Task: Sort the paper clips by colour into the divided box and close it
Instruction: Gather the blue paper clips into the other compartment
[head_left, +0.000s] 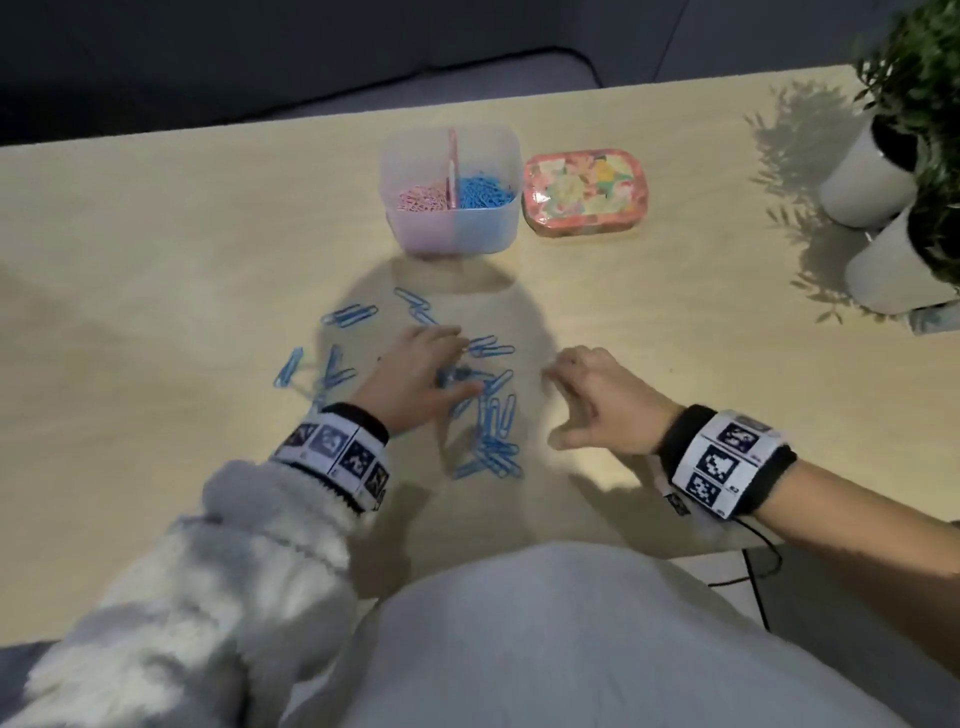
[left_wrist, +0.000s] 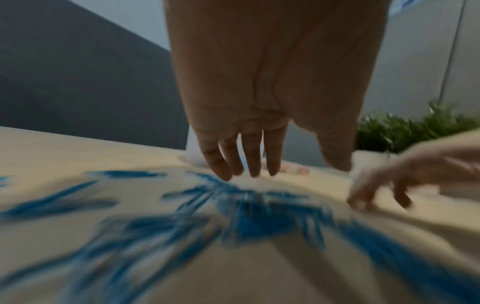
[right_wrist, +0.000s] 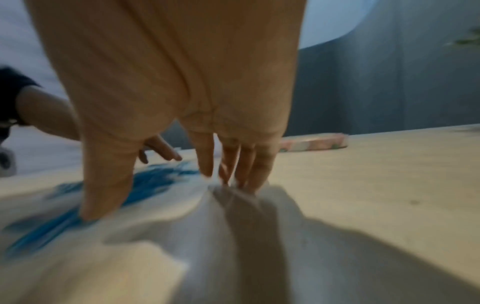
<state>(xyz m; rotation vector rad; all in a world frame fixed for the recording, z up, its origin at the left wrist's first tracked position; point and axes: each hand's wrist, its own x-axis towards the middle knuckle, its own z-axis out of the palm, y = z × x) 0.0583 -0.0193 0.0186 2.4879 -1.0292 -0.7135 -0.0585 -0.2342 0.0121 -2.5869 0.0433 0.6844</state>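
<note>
Several blue paper clips (head_left: 488, 426) lie scattered on the wooden table (head_left: 156, 260), blurred in the left wrist view (left_wrist: 259, 222) and the right wrist view (right_wrist: 155, 181). My left hand (head_left: 415, 374) hovers flat over the pile, fingers (left_wrist: 249, 160) straight and spread, holding nothing. To its right, my right hand (head_left: 597, 400) rests its spread fingertips (right_wrist: 205, 164) on the tabletop beside the clips. The divided translucent box (head_left: 451, 228) stands open at the back, pink clips (head_left: 423, 200) in its left half, blue clips (head_left: 483, 192) in its right half.
A flowered lid or tin (head_left: 584, 189) lies right of the box. Two white pots with green plants (head_left: 878, 176) stand at the table's right edge. A cable (head_left: 758, 571) hangs off the near edge by my lap.
</note>
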